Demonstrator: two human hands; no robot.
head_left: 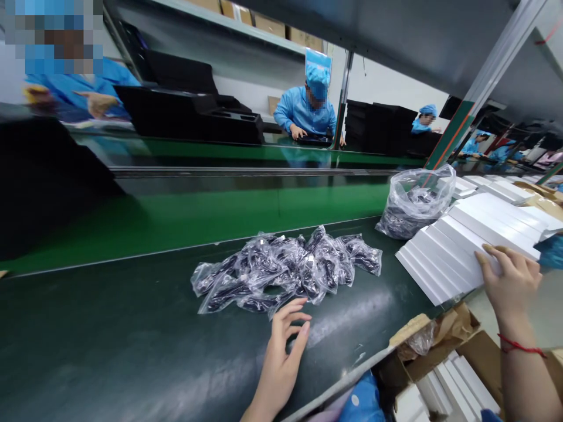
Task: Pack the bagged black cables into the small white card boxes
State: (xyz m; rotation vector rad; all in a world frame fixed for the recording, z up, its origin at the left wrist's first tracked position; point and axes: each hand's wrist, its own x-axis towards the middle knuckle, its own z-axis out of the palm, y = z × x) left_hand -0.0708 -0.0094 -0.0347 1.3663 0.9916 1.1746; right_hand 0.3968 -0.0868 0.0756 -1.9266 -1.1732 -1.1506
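Several clear plastic bags with coiled black cables (281,266) lie in a heap on the dark green work surface. My left hand (284,354) is just in front of this heap, fingers loosely curved and apart, with nothing held. At the right, flat white boxes (444,252) lean over one another in an overlapping row. My right hand (512,281), with a red cord at the wrist, has its fingers and thumb on the edge of one of these white boxes. Part of that grip is hidden behind the hand.
Beyond the heap stands a large clear bag (417,202) of dark packed items. Below the table edge, an open carton (475,357) holds more white boxes. A green ledge (264,199) runs behind. Co-workers in blue sit across the line, near stacked black pieces (189,117). A metal post (479,94) slants at right.
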